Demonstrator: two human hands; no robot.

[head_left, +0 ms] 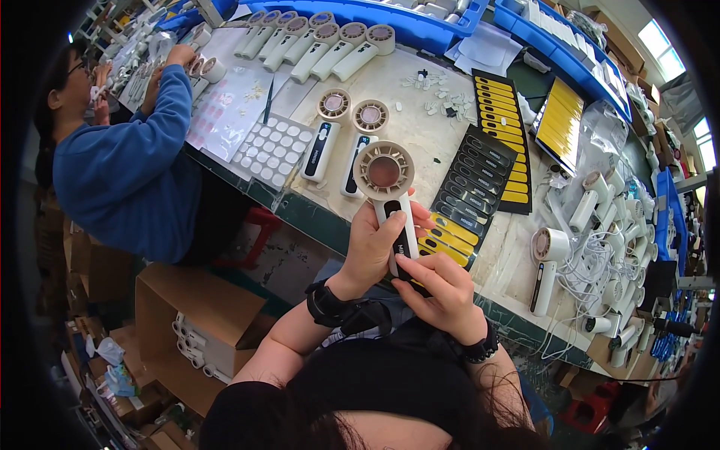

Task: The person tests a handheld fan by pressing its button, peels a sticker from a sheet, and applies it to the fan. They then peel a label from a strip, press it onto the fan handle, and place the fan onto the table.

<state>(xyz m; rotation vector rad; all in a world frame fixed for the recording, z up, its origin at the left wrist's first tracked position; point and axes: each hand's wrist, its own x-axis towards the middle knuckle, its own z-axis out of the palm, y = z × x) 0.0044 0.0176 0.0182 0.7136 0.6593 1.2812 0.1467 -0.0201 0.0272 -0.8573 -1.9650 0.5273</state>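
A white handheld fan (pixel 383 171) with a round beige grille stands upright in front of me, a black strip down its handle. My left hand (pixel 369 244) is wrapped round the handle, thumb lying on the front. With closed fingers, my right hand (pixel 442 291) presses at the lower end of the black strip. Just beyond are two more fans, one (pixel 321 151) with a black strip on its handle, the other (pixel 351 166) partly behind the held fan. Beside my right hand lies a sheet of black strip labels (pixel 477 180), its nearer rows peeled to yellow.
Several finished-looking white fans (pixel 322 51) line the table's far side. A sheet of round white stickers (pixel 274 150) lies left. White fans and cables (pixel 600 247) pile up at right. Blue bins (pixel 420 30) edge the back. A person in blue (pixel 127 180) works at left; a carton (pixel 187 330) stands below.
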